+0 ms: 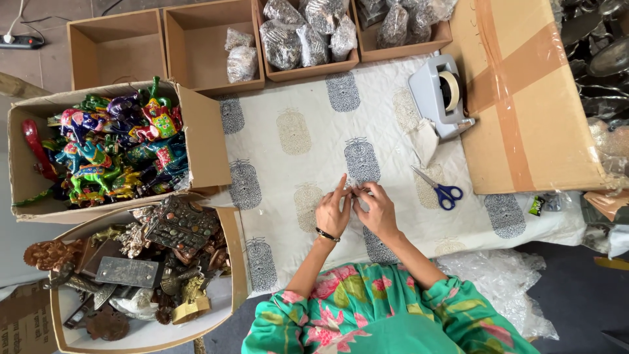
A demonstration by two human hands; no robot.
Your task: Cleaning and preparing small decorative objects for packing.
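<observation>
Both hands meet mid-table over the printed cloth (pixel 295 137): the left hand (pixel 333 213) and right hand (pixel 375 208) pinch a tiny object (pixel 354 190) between their fingertips, too small to identify. Blue-handled scissors (pixel 440 189) lie just right, tape dispenser (pixel 440 95) beyond. Open cloth ahead; a box of painted figurines (pixel 114 147) sits left.

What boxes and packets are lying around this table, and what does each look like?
Big flat carton: right, brown, taped.
Four open cardboard trays: top edge; wrapped packets inside some.
Box of painted figurines: left, multicoloured.
Box of metal ornaments: lower left, bronze.
Small green packet: right edge.
</observation>
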